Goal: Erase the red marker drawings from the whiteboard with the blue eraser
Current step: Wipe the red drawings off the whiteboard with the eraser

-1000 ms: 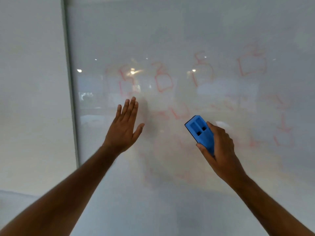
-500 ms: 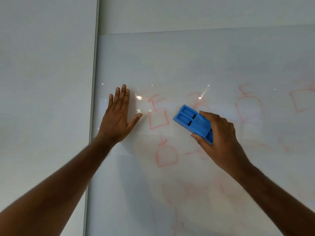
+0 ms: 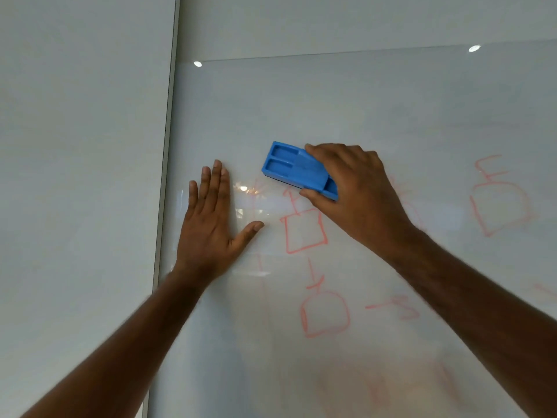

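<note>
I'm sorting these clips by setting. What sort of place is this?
Probably an office or meeting room: a wall-mounted glass whiteboard with red flowchart-like drawings, ceiling lights reflected in it, and a plain wall beside it.

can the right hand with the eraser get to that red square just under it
Probably yes. The right hand holds the blue eraser directly above the red square, with bare board between them; the left hand lies flat off to the side.
</note>
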The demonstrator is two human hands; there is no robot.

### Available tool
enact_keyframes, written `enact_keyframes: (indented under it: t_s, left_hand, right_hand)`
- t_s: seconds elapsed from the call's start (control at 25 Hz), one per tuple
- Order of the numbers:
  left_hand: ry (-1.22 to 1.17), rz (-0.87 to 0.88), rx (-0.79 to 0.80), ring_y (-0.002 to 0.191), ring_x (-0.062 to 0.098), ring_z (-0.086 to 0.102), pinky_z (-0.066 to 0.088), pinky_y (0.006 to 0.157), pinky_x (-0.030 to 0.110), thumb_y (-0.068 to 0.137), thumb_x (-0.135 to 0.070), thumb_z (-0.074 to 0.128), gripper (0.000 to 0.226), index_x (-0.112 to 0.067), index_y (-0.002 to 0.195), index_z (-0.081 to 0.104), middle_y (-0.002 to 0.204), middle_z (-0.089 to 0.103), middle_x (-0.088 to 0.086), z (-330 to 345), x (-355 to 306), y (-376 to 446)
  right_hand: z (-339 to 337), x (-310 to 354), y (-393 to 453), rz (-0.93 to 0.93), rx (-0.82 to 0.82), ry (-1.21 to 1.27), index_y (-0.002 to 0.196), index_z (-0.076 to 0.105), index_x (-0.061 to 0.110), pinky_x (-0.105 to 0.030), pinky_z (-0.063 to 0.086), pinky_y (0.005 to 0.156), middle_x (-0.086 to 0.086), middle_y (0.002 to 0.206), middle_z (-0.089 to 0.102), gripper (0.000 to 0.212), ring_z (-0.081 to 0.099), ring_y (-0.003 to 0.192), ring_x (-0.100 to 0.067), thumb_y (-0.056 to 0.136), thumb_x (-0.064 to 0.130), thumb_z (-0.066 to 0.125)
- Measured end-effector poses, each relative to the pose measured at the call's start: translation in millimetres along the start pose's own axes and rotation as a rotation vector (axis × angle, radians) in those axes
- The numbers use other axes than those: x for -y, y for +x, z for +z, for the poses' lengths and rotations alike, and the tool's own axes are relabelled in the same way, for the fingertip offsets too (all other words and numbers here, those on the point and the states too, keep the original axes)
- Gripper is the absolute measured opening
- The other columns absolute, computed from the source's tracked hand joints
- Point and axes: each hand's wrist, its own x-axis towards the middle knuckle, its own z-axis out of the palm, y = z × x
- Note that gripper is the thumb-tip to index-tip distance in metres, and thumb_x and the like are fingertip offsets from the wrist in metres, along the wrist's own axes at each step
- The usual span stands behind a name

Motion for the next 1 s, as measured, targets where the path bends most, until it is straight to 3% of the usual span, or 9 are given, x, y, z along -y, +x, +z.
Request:
enact_keyframes:
  t_s: [0.28,0.52,0.76,1.0]
  left_hand:
    - [-0.002,-0.002,-0.008,0.171,0.028,-0.001,-0.003,0.139,0.045,0.104,-0.082,0.023,0.108,-0.001,0.174,0.012,0.184,0.005,0.013,0.2,0.4,0.3]
    - [-0.004,0.04,-0.029,0.171,0.031,0.003,-0.002,0.139,0.046,0.104,-0.082,0.026,0.108,0.001,0.173,0.015,0.183,0.008,0.017,1.1,4.4,-1.3]
    - [-0.006,0.034,-0.021,0.171,0.031,0.002,0.0,0.14,0.049,0.102,-0.085,0.026,0.112,0.001,0.173,0.015,0.184,0.007,0.015,1.5,3.9,-2.7]
    - [-0.062,0.039,-0.05,0.171,0.029,0.007,0.002,0.14,0.045,0.104,-0.083,0.026,0.108,0.0,0.173,0.018,0.183,0.011,0.015,0.8,4.1,-5.8]
  right_hand:
    - [32.5,16.6,25.9,-0.111,0.009,-0.063,0.145,0.055,0.013,-0.046,0.047,0.092,-0.004,0.132,0.062,0.062,0.06,0.114,-0.028,0.092,0.042,0.072]
    - [31.7,14.6,-17.6,-0.26,0.04,-0.123,0.143,0.058,0.014,-0.045,0.046,0.085,-0.003,0.132,0.063,0.059,0.063,0.11,-0.028,0.09,0.037,0.069]
    - [4.3,-17.8,-2.4,-0.166,0.034,-0.148,0.144,0.058,0.016,-0.045,0.043,0.087,-0.003,0.131,0.064,0.059,0.06,0.108,-0.029,0.091,0.04,0.067]
    - [34.0,20.4,25.9,-0.161,0.024,-0.142,0.143,0.058,0.014,-0.047,0.047,0.085,-0.004,0.13,0.064,0.063,0.06,0.107,-0.032,0.088,0.045,0.065]
